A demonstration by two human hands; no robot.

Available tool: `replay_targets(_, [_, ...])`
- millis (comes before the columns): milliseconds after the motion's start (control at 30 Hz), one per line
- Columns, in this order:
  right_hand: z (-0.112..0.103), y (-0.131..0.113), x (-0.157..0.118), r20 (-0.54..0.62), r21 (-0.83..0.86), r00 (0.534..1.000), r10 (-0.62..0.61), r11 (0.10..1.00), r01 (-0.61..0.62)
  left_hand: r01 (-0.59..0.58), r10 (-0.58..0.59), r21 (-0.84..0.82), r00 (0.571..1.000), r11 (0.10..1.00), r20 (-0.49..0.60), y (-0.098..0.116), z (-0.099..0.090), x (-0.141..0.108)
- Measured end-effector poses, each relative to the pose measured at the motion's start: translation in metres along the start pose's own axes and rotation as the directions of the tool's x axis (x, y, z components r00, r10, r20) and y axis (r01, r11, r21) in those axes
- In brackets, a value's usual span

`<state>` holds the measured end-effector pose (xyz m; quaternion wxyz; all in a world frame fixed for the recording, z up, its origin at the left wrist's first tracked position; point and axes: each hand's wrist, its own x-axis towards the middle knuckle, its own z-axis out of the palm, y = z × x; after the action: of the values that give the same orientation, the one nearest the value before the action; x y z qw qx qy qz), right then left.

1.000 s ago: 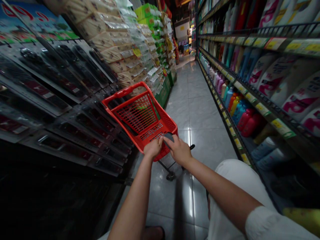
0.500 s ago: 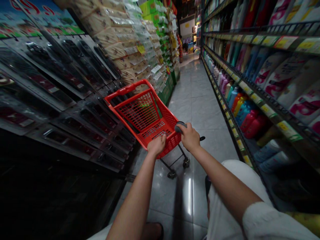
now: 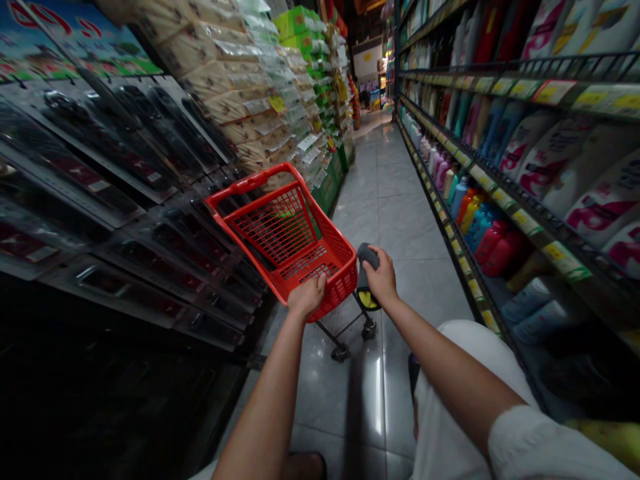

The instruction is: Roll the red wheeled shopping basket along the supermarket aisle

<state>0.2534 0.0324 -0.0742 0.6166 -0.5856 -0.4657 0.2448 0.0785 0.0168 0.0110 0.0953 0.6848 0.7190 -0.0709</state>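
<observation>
My left hand (image 3: 307, 297) is closed over the near rim of a small red shopping cart (image 3: 345, 273), its thumb on top. The cart stands tilted in my view, with its push handle at the far left. Just off the cart's right side, my right hand (image 3: 381, 275) is wrapped round a dark grey cylindrical item (image 3: 369, 255). Yellow shows at the item's lower end; its exact kind is unclear. The part of the basket floor that I can see is bare red plastic.
Packaged dark goods (image 3: 75, 160) hang on the left, close to the cart. Beyond them rise stacks of beige packs (image 3: 235, 87) and green boxes (image 3: 300, 40). Shelves of bottles (image 3: 493, 243) line the right. A grey tiled aisle (image 3: 377, 167) runs ahead between them.
My right hand has turned the grey item more upright, bringing its yellow end into view. My left hand keeps its place on the cart's rim.
</observation>
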Motion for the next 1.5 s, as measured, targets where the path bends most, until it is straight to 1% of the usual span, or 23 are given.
replay_targets(67, [0.005, 0.006, 0.007, 0.020, 0.005, 1.000, 0.017, 1.000, -0.017, 0.000, 0.000, 0.003, 1.000, 1.000, 0.000, 0.000, 0.000, 0.000])
replay_targets(167, [0.014, 0.005, 0.000, 0.086, -0.014, 0.996, -0.006, 1.000, 0.008, 0.004, -0.004, 0.011, 1.000, 1.000, -0.004, 0.000, 0.000, 0.000])
replay_targets(300, [0.020, -0.004, -0.034, 0.090, -0.105, 0.996, -0.003, 0.994, 0.013, 0.005, -0.005, 0.012, 1.000, 1.000, -0.011, -0.001, 0.000, 0.001])
replay_targets(400, [0.022, -0.006, -0.061, 0.193, -0.097, 0.979, -0.059, 0.992, 0.079, 0.011, -0.011, 0.004, 1.000, 1.000, -0.002, 0.000, -0.001, 0.002])
replay_targets(467, [0.021, -0.004, -0.066, 0.246, -0.043, 0.965, -0.088, 0.994, 0.102, 0.013, -0.013, -0.001, 1.000, 1.000, 0.003, 0.001, -0.001, 0.001])
replay_targets(500, [0.020, -0.002, -0.064, 0.231, -0.010, 0.970, -0.079, 0.996, 0.084, 0.013, -0.013, -0.003, 1.000, 1.000, 0.000, 0.002, -0.002, 0.000])
replay_targets(533, [0.019, 0.001, -0.058, 0.181, 0.025, 0.982, -0.051, 0.999, 0.047, 0.013, -0.013, -0.005, 1.000, 1.000, -0.003, 0.003, -0.002, -0.001])
replay_targets(600, [0.016, 0.005, -0.041, 0.017, 0.094, 0.999, 0.037, 0.995, -0.038, 0.011, -0.011, -0.003, 1.000, 1.000, -0.015, 0.007, -0.002, -0.003])
replay_targets(667, [0.016, 0.007, -0.027, -0.089, 0.135, 0.992, 0.091, 0.988, -0.078, 0.008, -0.008, 0.003, 1.000, 1.000, -0.027, 0.011, -0.001, -0.004])
replay_targets(700, [0.016, 0.006, -0.024, -0.100, 0.137, 0.990, 0.095, 0.987, -0.081, 0.006, -0.006, 0.005, 1.000, 1.000, -0.030, 0.013, -0.001, -0.005])
replay_targets(767, [0.020, 0.003, -0.029, -0.070, 0.123, 0.994, 0.081, 0.990, -0.071, 0.012, -0.011, 0.003, 1.000, 1.000, -0.027, 0.019, -0.001, -0.005])
replay_targets(867, [0.028, -0.004, -0.056, 0.009, 0.130, 0.999, 0.046, 0.990, -0.047, 0.016, -0.017, -0.016, 1.000, 1.000, -0.014, 0.030, 0.000, -0.004])
replay_targets(967, [0.030, -0.005, -0.078, 0.114, 0.203, 0.993, 0.030, 0.978, -0.053, -0.017, 0.014, -0.058, 0.999, 0.998, -0.043, 0.037, 0.002, -0.006])
replay_targets(1033, [0.030, -0.001, -0.078, 0.104, 0.279, 0.988, 0.114, 0.950, -0.139, -0.087, 0.080, -0.081, 0.994, 0.993, -0.081, 0.036, 0.002, -0.008])
replay_targets(1100, [0.029, 0.008, -0.068, 0.024, 0.378, 0.958, 0.286, 0.885, -0.274, -0.244, 0.236, -0.097, 0.968, 0.965, -0.090, 0.030, -0.001, -0.011])
replay_targets(1167, [0.028, 0.018, -0.052, -0.055, 0.488, 0.881, 0.469, 0.783, -0.387, -0.430, 0.425, -0.086, 0.903, 0.899, -0.068, 0.019, -0.007, -0.012])
replay_targets(1200, [0.028, 0.022, -0.043, -0.086, 0.534, 0.837, 0.541, 0.734, -0.420, -0.475, 0.473, -0.047, 0.879, 0.879, -0.059, 0.012, -0.011, -0.012])
replay_targets(1233, [0.027, 0.026, -0.034, -0.114, 0.569, 0.803, 0.585, 0.701, -0.430, -0.473, 0.473, 0.024, 0.879, 0.881, -0.062, 0.006, -0.014, -0.012])
replay_targets(1267, [0.027, 0.029, -0.025, -0.141, 0.589, 0.789, 0.597, 0.692, -0.418, -0.470, 0.478, 0.102, 0.876, 0.877, -0.064, 0.000, -0.016, -0.012])
replay_targets(1300, [0.026, 0.032, -0.016, -0.158, 0.594, 0.802, 0.575, 0.704, -0.388, -0.475, 0.491, 0.177, 0.869, 0.862, -0.062, -0.004, -0.016, -0.012])
replay_targets(1400, [0.022, 0.037, 0.002, -0.110, 0.544, 0.918, 0.381, 0.796, -0.265, -0.452, 0.510, 0.351, 0.856, 0.820, -0.088, -0.011, -0.012, -0.012])
replay_targets(1433, [0.021, 0.040, 0.005, -0.079, 0.513, 0.940, 0.332, 0.822, -0.247, -0.446, 0.516, 0.374, 0.850, 0.813, -0.107, -0.012, -0.009, -0.013])
replay_targets(1500, [0.019, 0.048, 0.002, -0.019, 0.440, 0.942, 0.336, 0.849, -0.294, -0.447, 0.528, 0.380, 0.837, 0.809, -0.140, -0.014, -0.003, -0.014])
